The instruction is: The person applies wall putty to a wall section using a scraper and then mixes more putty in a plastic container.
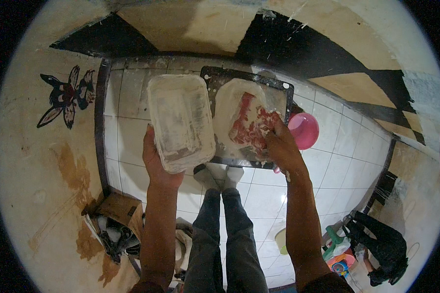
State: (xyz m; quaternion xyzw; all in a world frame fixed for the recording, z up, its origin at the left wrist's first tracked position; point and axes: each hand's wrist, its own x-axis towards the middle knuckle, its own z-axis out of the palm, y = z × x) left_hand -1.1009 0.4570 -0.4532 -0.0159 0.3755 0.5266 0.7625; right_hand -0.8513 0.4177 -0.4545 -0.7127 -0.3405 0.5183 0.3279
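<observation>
My left hand (162, 163) grips the lower left edge of a rectangular container (181, 119), its surface coated with streaky white residue. In my right hand (283, 146) is a red cloth-like piece (247, 119), crumpled and smeared with white; I cannot tell its exact material. My right fingers close on its right side. Beneath it is a black-rimmed tray (247, 74) with holes at its corners. A pale, whitish patch (225, 100) lies on the tray around the red piece. The container's right edge overlaps the tray's left side in view.
A pink bowl (304, 131) is right of the tray on the white tiled floor (322, 166). A box of dark items (117, 234) sits by the left wall. Dark clothing (386, 254) and colourful objects (340, 261) lie at lower right. My feet (220, 177) are below the tray.
</observation>
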